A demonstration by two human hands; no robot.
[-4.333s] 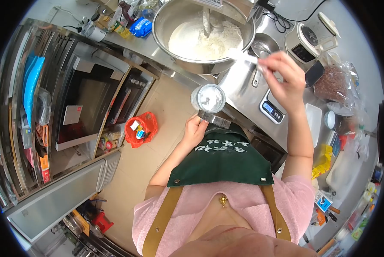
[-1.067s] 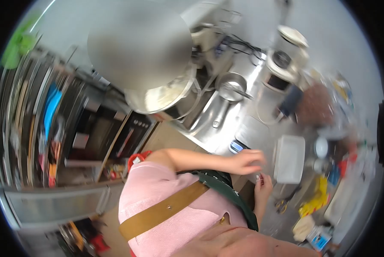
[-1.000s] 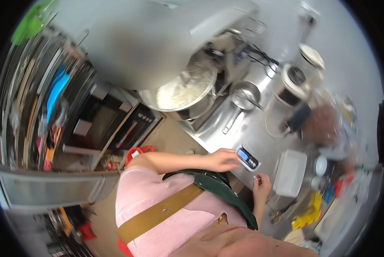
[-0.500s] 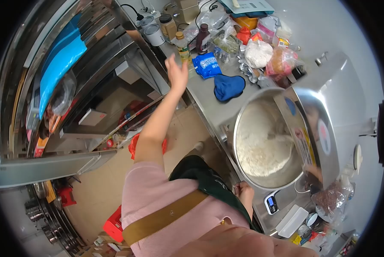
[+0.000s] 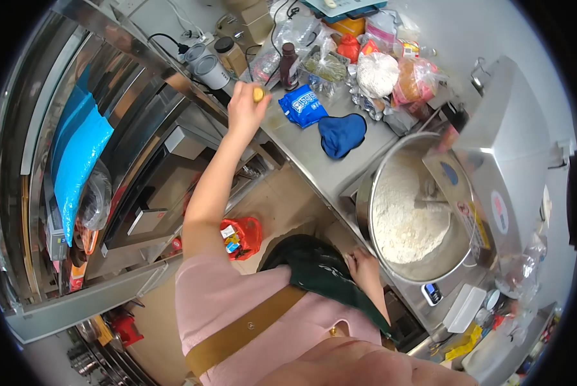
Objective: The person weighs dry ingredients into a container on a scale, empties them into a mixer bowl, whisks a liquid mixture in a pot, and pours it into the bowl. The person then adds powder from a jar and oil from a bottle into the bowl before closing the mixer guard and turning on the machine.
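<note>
My left hand (image 5: 245,110) is closed around a bottle with a yellow cap (image 5: 258,94); the fingers hide most of it. Just beyond stands a dark brown bottle (image 5: 289,66), and a blue printed packet (image 5: 303,106) lies on the counter to the right. A folded blue cloth item (image 5: 342,135) rests beside the packet. My right hand (image 5: 364,267) is low, between the dark green apron (image 5: 311,257) and the counter edge, its fingers curled; whether they hold anything is hidden. Close to it is a big steel mixing bowl (image 5: 374,239) with white flour (image 5: 407,222) inside.
The steel mixer body (image 5: 510,148) overhangs the bowl. Bagged goods (image 5: 377,75) crowd the back of the counter (image 5: 288,132), with jars (image 5: 210,69) at its left end. A small digital display (image 5: 432,294) and a white tray (image 5: 464,309) sit right. A metal rack (image 5: 144,148) stands left.
My left hand, open near the yellow-capped bottle before, has closed around it and shifted slightly left. The view has turned a little. My right hand stays low beside the bowl.
</note>
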